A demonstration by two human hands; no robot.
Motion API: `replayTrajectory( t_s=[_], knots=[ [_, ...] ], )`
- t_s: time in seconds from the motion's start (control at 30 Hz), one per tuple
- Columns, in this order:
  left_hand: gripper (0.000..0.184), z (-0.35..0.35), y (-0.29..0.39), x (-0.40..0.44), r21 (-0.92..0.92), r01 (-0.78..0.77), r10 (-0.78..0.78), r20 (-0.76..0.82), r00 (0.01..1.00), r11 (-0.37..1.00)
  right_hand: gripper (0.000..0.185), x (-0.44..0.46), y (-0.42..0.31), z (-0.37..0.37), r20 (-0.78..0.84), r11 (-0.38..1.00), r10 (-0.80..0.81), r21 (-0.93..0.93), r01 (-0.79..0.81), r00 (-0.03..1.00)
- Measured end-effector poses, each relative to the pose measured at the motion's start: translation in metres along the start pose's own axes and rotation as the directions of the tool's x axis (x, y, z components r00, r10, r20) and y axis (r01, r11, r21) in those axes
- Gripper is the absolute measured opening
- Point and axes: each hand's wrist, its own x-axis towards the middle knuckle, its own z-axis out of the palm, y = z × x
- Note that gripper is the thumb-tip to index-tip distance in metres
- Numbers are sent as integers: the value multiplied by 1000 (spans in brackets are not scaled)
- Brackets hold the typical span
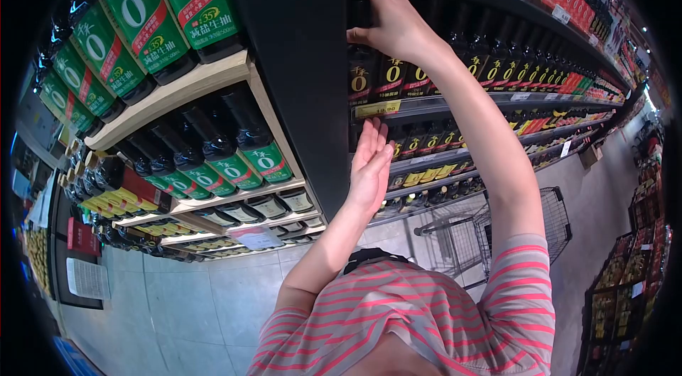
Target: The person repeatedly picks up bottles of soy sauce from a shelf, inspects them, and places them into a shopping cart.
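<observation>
My right hand (pixel 398 24) reaches to the upper shelf, its thumb and fingers curved round the upper part of a dark bottle (pixel 359 78) beside the black pillar. Its fingertips are partly hidden at the pillar's edge. Lower down, my left hand (pixel 372 166) is held up with the palm showing and fingers stretched out, holding nothing. Its fingertips are just under the yellow price tag (pixel 379 109) on the shelf edge.
A wide black pillar (pixel 305 71) separates the dark bottles from green-labelled bottles (pixel 135 14) on wooden shelves at left. A wire shopping cart (pixel 561 223) stands on the tiled floor at right. Stocked shelves (pixel 618 284) line the far right.
</observation>
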Motion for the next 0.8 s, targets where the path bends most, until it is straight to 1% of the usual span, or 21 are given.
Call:
replayTrajectory(
  t_s=[0.13,0.2,0.33,0.5,0.63,0.7,0.77,0.8],
  knots=[
    [77,-1,0,1,6,-2,2,9,1000,1000,48,8,5,3,19,1000,18,-18,-17,1000],
    [77,0,1,1,4,-1,1,9,1000,1000,45,11,6,6,38,999,-7,-41,9,999],
    [77,-4,3,2,4,-6,6,1,1000,1000,42,14,6,9,40,999,-2,-53,4,999],
    [76,-6,4,2,2,-5,5,-7,1000,1000,41,15,13,14,12,999,-39,-6,39,999],
    [76,-8,1,1,5,-11,11,3,1000,1000,40,3,10,7,9,999,-22,-40,23,1000],
    [76,-8,1,0,3,-6,6,-7,1000,1000,40,-11,15,5,-49,994,-44,93,48,998],
    [76,-8,3,0,1,-14,14,-16,1000,1000,40,-37,13,1,-214,972,-124,170,162,969],
    [76,-7,4,-1,13,-9,9,-24,1000,1000,43,-49,20,3,-263,961,-120,210,178,957]
  ],
)
